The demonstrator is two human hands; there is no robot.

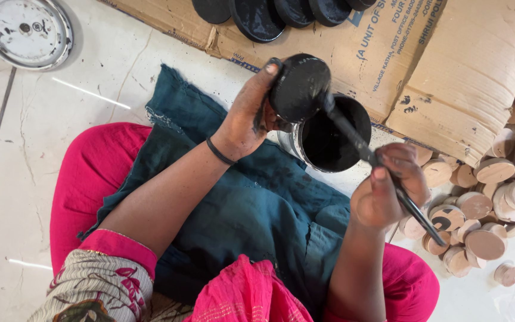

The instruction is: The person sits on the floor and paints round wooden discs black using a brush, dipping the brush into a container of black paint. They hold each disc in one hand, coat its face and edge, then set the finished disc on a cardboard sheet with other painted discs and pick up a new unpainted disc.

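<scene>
While the right hand [385,189] clamps its fingers round a thin black brush [371,156], the left hand [247,114] pinches a black-painted disc [298,86] at its edge — brush tip touching the disc. Both are held above a dark teal cloth [251,203] on the lap. Just behind sits a pot of black paint [329,140]. Farther right lies a heap of bare wooden discs [490,191]; beyond, painted discs [257,16] rest on flattened cardboard [448,71].

Bare floor [61,137] lay open to the left. Ahead, the paint tin [329,140] and cardboard sheets [448,71] blocked passage; a heap of wooden discs [484,197] crowded the right side.
</scene>
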